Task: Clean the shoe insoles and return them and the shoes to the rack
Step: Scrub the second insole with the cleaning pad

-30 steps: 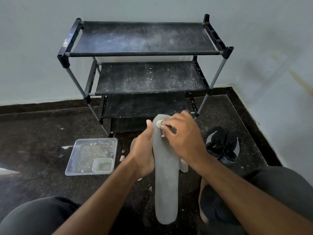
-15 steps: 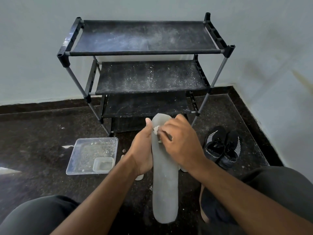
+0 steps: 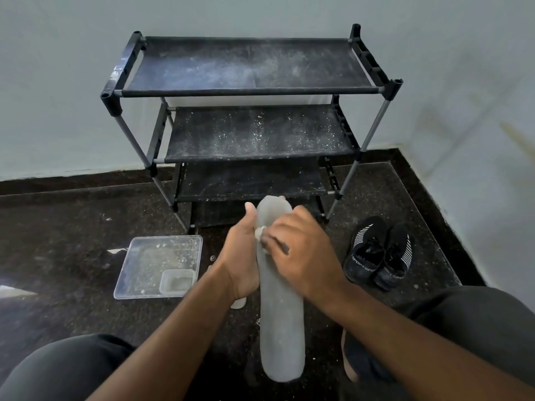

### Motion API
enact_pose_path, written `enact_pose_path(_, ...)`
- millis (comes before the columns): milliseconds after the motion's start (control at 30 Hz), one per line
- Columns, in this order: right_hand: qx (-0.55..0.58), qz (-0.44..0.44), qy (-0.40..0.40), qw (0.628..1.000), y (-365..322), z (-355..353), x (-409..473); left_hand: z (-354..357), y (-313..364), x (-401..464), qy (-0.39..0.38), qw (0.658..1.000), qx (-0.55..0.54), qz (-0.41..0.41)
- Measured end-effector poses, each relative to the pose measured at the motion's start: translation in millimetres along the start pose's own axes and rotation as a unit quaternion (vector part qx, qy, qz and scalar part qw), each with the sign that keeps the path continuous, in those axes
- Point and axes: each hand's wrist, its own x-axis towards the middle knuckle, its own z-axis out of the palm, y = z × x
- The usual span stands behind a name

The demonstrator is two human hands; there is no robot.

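A long grey insole (image 3: 281,322) is held lengthwise in front of me, toe end pointing at the rack. My left hand (image 3: 241,256) grips its left edge from underneath, thumb up beside the toe. My right hand (image 3: 298,253) pinches a small white wad (image 3: 258,232) and presses it on the insole's upper part. A second pale insole (image 3: 238,303) lies on the floor, mostly hidden under my left wrist. The pair of black shoes (image 3: 379,253) stands on the floor to the right. The black three-shelf rack (image 3: 249,91) stands against the wall, shelves dusty and bare.
A clear plastic tray (image 3: 157,266) with a small tub (image 3: 176,282) in its corner sits on the dark floor at the left. White crumbs speckle the floor. My knees frame the bottom corners. Walls close the space behind and to the right.
My right hand has slid the white wad down and left along the insole's toe end, towards my left thumb. The insole stays in my left hand's grip.
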Motion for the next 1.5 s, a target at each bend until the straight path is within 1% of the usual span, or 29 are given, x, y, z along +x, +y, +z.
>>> enact_pose_path(67,-0.004,-0.033,-0.037,0.999,-5,5,-7,-6,2,3,-0.003,1.000,-0.015,-0.004)
enact_pose_path(100,-0.011,-0.037,-0.043,0.998,-4,6,-6,-8,1,4,-0.006,1.000,-0.011,-0.008)
enact_pose_path(133,-0.013,-0.031,-0.035,0.999,1,5,-3,-6,-1,3,-0.005,1.000,0.000,-0.011)
enact_pose_path(267,-0.011,0.026,0.037,0.999,17,-6,12,6,-7,-2,-0.016,0.999,0.037,-0.018)
enact_pose_path(333,-0.011,0.019,0.036,0.999,13,-7,12,6,-5,-2,-0.022,0.999,0.035,-0.010)
enact_pose_path(467,0.003,-0.034,-0.053,0.998,-5,1,-4,-5,6,2,-0.038,0.999,0.003,-0.014)
enact_pose_path(567,0.013,-0.065,-0.104,0.992,-6,3,-7,-12,12,3,-0.017,0.999,0.017,-0.034)
enact_pose_path(633,0.007,-0.067,-0.129,0.989,-4,1,-5,-13,10,3,0.002,0.999,0.035,-0.021)
enact_pose_path(667,0.001,-0.064,-0.138,0.988,-2,0,-5,-13,10,4,0.023,0.998,0.049,-0.013)
enact_pose_path(733,-0.029,-0.049,-0.149,0.987,-2,0,-5,-8,8,5,0.062,0.996,0.061,-0.010)
enact_pose_path(767,-0.044,-0.037,-0.145,0.988,-1,-1,-5,-7,5,5,0.060,0.996,0.070,-0.011)
enact_pose_path(833,-0.048,-0.003,-0.108,0.993,3,-3,-1,-2,2,5,0.036,0.997,0.072,-0.008)
enact_pose_path(933,-0.023,0.085,-0.036,0.995,14,-10,10,5,0,-2,-0.010,0.998,0.067,-0.001)
enact_pose_path(1000,-0.012,0.115,-0.033,0.993,21,-14,17,5,-2,-3,-0.018,0.998,0.057,-0.009)
enact_pose_path(1033,-0.011,0.116,-0.052,0.992,21,-16,19,4,-3,-3,-0.016,0.999,0.050,-0.015)
enact_pose_path(1167,-0.008,0.054,-0.167,0.984,22,-22,22,2,1,-5,-0.007,0.999,0.033,-0.019)
enact_pose_path(1200,-0.005,0.044,-0.181,0.982,25,-23,22,4,2,-7,-0.007,0.999,0.028,-0.017)
enact_pose_path(1267,-0.010,0.037,-0.172,0.984,31,-24,24,7,2,-8,-0.022,0.999,0.018,-0.022)
enact_pose_path(1333,-0.010,0.043,-0.132,0.990,35,-25,26,10,0,-8,-0.041,0.998,0.025,-0.035)
enact_pose_path(1400,-0.010,0.033,-0.102,0.994,34,-23,25,10,-2,-6,-0.042,0.998,0.033,-0.031)
enact_pose_path(1467,-0.021,-0.002,-0.104,0.994,27,-17,18,9,0,-4,-0.025,0.999,0.037,-0.023)
enact_pose_path(1500,-0.022,-0.020,-0.119,0.992,22,-13,14,6,1,-3,-0.012,0.999,0.038,-0.016)
